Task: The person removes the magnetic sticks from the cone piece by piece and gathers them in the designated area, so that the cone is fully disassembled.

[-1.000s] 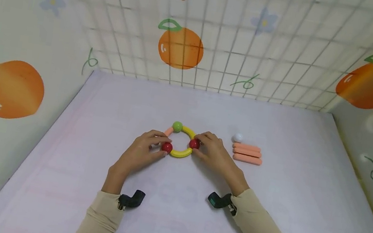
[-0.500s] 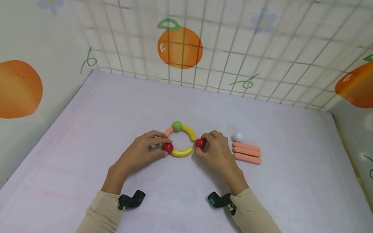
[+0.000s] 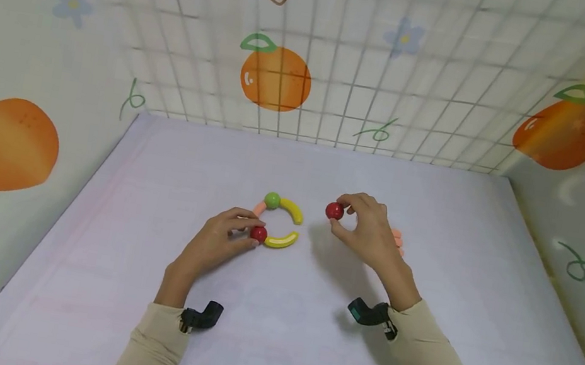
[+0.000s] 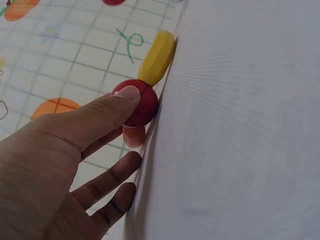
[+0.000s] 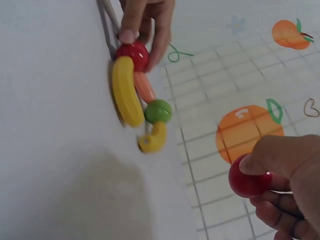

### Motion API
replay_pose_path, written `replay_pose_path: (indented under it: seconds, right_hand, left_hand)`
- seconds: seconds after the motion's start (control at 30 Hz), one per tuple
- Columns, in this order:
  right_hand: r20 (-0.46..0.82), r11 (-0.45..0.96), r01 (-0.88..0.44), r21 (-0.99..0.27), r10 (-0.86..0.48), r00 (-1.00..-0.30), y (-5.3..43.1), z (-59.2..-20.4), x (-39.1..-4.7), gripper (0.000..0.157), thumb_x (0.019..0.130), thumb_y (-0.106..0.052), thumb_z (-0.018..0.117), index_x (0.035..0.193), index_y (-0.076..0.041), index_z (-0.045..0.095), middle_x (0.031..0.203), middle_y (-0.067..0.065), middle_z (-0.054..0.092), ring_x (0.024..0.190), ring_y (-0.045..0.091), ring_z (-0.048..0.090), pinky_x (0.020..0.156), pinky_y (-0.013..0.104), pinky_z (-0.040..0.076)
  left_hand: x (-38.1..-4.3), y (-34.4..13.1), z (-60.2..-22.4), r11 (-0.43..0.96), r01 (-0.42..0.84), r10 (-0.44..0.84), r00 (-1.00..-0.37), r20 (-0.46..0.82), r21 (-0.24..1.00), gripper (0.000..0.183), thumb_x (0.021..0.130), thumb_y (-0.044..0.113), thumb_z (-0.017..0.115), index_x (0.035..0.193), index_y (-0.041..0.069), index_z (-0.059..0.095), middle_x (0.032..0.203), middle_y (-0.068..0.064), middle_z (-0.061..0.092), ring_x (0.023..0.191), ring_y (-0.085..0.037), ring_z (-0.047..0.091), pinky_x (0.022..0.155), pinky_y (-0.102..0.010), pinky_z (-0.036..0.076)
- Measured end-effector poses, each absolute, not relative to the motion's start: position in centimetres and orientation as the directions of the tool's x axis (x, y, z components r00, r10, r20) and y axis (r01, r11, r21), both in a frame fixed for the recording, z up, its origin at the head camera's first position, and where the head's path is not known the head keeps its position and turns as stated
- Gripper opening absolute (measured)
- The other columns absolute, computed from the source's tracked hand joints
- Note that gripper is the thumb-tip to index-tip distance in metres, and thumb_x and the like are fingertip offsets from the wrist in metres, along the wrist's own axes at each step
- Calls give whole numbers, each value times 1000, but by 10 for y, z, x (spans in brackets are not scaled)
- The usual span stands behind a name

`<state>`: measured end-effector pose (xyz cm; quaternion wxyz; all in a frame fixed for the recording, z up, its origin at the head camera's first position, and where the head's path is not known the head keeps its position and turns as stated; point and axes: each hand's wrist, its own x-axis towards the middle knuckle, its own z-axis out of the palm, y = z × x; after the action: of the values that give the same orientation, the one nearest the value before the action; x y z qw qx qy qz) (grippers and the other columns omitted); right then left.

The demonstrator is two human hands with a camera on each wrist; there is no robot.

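Observation:
My left hand (image 3: 223, 234) pinches a red ball (image 4: 141, 105) between thumb and fingers on the table. A curved yellow piece (image 3: 281, 240) joins that ball on its right, and a pink stick (image 5: 144, 88) runs from it to a green ball (image 3: 272, 200). From the green ball a second curved yellow piece (image 3: 292, 210) extends, its tip apart from the other yellow end, so the ring has a gap on the right. Above the table, right of the gap, my right hand (image 3: 371, 230) holds another red ball (image 3: 334, 211) between thumb and fingers.
Several pink sticks (image 3: 397, 240) lie on the white table (image 3: 257, 330), partly hidden behind my right hand. A printed curtain (image 3: 207, 35) with a grid and oranges borders the table's back and sides.
The red ball in my right hand has come off the two yellow ends and moved right and up, leaving the ring broken there. My left hand stays on its red ball.

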<state>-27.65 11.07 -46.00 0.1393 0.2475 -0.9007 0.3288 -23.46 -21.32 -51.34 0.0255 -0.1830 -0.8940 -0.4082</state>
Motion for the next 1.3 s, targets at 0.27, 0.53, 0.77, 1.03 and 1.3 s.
replay_pose_path:
  seconds: [0.27, 0.53, 0.77, 1.03, 1.3]
  right_hand:
    - [447, 670, -532, -518, -318, -836, 152, -452, -285, 31, 82, -10, 80, 110, -3, 68, 104, 9, 65, 92, 26, 56, 81, 44, 32]
    - [380, 711, -477, -517, -308, -872, 178, -459, -291, 36, 82, -8, 81, 115, -1, 66, 106, 12, 63, 94, 29, 55, 84, 48, 32]
    - [373, 728, -464, -505, -301, -878, 190, -463, -295, 36, 83, -7, 80, 115, 0, 66, 107, 13, 63, 94, 30, 55, 83, 48, 31]
    - [297, 770, -393, -503, -273, -915, 199, -465, -298, 37, 84, -11, 80, 117, 1, 65, 109, 15, 62, 98, 35, 55, 86, 51, 31]
    - [267, 786, -379, -488, -279, -922, 206, -466, -302, 36, 86, -10, 79, 117, 2, 65, 110, 17, 62, 98, 36, 56, 86, 51, 30]
  left_hand:
    - [-233, -214, -511, 605, 339, 298, -935, 190, 720, 37, 88, 22, 80, 124, 22, 73, 128, 13, 58, 110, -16, 61, 95, -40, 50]
    - [-233, -214, -512, 602, 345, 302, -933, 195, 720, 37, 88, 20, 80, 124, 20, 72, 130, 9, 58, 111, -19, 61, 95, -42, 50]
    - [-232, -216, -513, 614, 322, 293, -941, 171, 721, 37, 88, 21, 80, 125, 22, 72, 130, 12, 57, 112, -17, 61, 96, -41, 50]
    - [-231, -214, -512, 616, 318, 296, -941, 163, 720, 38, 89, 22, 79, 126, 22, 72, 131, 11, 57, 113, -18, 61, 97, -41, 50]
    - [-233, -213, -512, 611, 341, 306, -934, 184, 714, 38, 88, 24, 80, 125, 22, 72, 130, 12, 57, 111, -16, 61, 96, -40, 50]
